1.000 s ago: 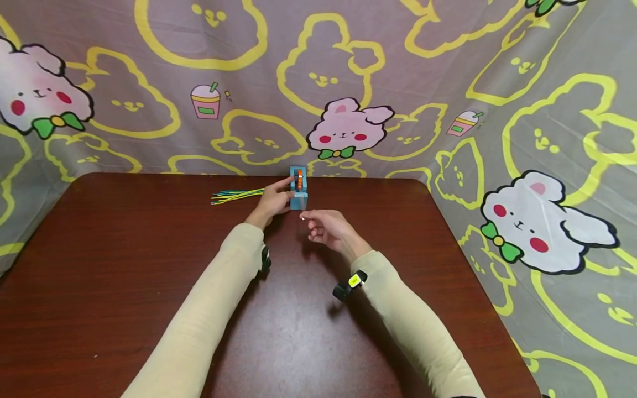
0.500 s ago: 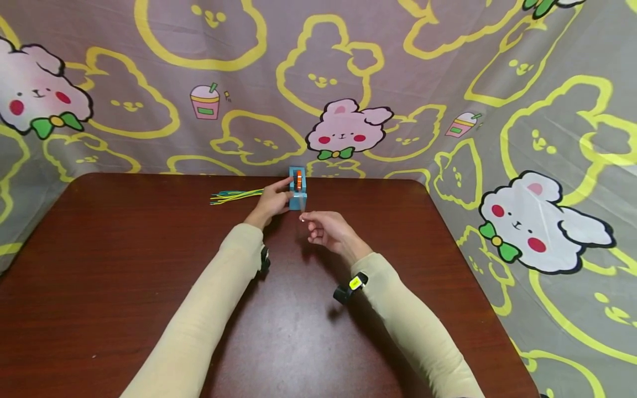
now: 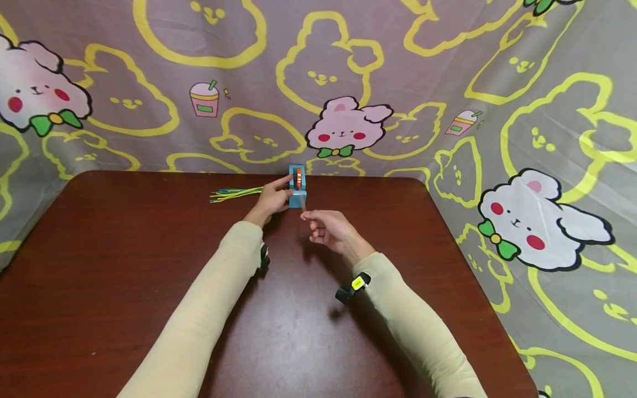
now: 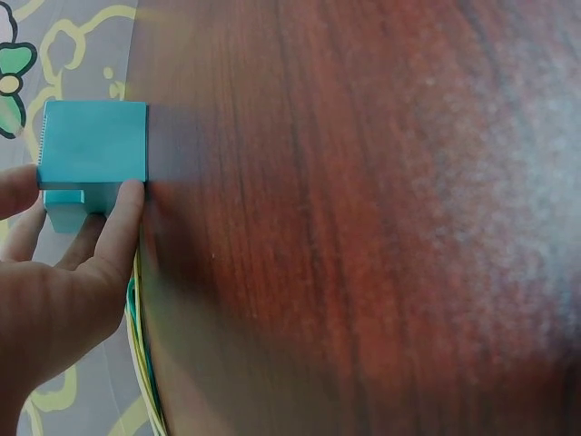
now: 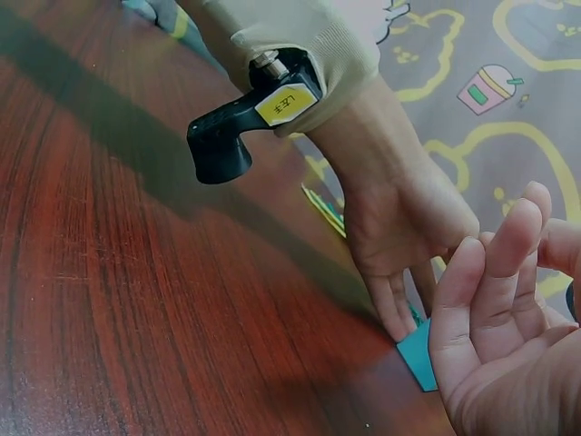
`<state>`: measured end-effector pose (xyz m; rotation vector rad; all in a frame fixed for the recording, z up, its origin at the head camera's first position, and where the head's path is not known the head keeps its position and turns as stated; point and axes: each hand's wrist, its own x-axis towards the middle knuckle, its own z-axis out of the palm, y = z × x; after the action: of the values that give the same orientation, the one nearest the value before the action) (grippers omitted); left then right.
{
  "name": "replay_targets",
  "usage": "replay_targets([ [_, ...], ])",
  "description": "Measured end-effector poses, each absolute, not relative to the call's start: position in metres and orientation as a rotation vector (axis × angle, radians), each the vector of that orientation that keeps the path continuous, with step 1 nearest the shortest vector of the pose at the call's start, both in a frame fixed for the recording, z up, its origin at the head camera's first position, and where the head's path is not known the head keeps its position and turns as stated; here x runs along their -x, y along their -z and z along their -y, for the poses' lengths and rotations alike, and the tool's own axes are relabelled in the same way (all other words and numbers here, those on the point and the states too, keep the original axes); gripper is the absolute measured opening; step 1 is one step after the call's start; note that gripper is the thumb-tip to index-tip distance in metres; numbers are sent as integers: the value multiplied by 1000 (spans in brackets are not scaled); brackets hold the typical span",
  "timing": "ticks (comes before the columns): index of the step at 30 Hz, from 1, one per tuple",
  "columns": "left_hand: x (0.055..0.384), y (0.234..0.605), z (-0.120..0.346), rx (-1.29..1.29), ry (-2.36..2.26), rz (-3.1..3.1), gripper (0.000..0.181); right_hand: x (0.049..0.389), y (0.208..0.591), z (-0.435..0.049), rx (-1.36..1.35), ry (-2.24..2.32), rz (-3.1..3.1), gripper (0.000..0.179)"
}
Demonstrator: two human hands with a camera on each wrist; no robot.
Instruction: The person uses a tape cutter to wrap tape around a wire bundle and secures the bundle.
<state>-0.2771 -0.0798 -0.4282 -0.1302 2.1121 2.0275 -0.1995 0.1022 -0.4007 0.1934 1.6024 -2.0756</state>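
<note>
A light blue tape dispenser [image 3: 297, 200] with an orange-cored roll [image 3: 299, 177] stands at the table's back edge. My left hand [image 3: 271, 201] grips its left side, fingers spread along the body; the left wrist view shows the dispenser [image 4: 95, 141] between the fingers and thumb. From its front end a clear strip of tape [image 3: 303, 204] runs toward me. Thumb and forefinger of my right hand [image 3: 329, 228] pinch the strip's free end just in front of the dispenser. In the right wrist view, my right hand [image 5: 499, 336] hides most of the dispenser [image 5: 418, 359].
Left of the dispenser, a bundle of thin yellow and green strands [image 3: 231, 194] lies on the brown table [image 3: 124, 265], partly behind my left hand. A printed curtain [image 3: 259, 99] hangs along the back and sides. Each wrist carries a black camera mount [image 3: 354, 286].
Hands and dispenser stay almost where they were. The tape strip shows more plainly between the dispenser and my right fingers, which have shifted very slightly right.
</note>
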Motion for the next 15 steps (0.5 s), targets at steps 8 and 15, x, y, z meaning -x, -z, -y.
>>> replay_targets([
  [8,276,425,79,137,-2002,-2123,53,198,400,-102,-177,2077,-1597,13],
  [15,274,424,80,122,-1985,-2129,53,195,399,-103,-164,2076,-1598,13],
])
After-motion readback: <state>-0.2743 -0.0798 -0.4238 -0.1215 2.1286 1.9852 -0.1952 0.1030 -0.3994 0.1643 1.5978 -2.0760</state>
